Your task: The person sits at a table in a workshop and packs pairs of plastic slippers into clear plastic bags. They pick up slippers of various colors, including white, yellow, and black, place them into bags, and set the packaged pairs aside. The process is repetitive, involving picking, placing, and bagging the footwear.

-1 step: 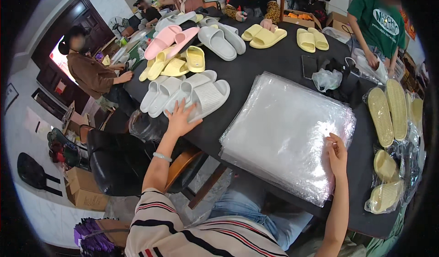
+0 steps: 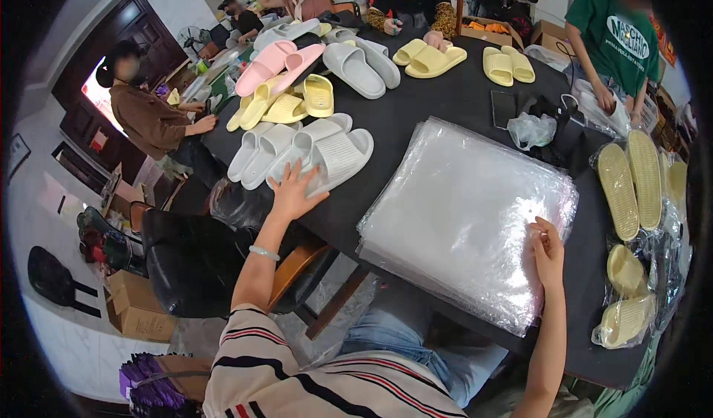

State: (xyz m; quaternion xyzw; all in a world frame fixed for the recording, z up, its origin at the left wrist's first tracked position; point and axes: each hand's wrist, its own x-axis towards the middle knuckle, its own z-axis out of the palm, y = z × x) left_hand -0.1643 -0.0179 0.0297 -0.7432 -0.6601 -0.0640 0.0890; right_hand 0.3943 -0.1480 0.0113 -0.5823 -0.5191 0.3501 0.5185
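My left hand (image 2: 295,193) has its fingers spread against the near end of a light grey slipper (image 2: 343,158). That slipper lies at the near end of a row of light grey slippers (image 2: 260,149). A thick stack of clear plastic bags (image 2: 453,202) lies flat on the black tabletop in front of me. Over the right side of this stack my right hand (image 2: 548,251) rests with loosely bent fingers, grasping nothing that I can see. Its fingertips seem to touch the top bag.
Yellow (image 2: 286,108), pink (image 2: 265,69) and grey slippers (image 2: 353,70) sit beyond the row. Bagged yellow slippers (image 2: 626,321) lie along the right edge. A crumpled plastic bag (image 2: 532,130) is past the stack. Several people are around the table; a black chair (image 2: 182,262) stands left.
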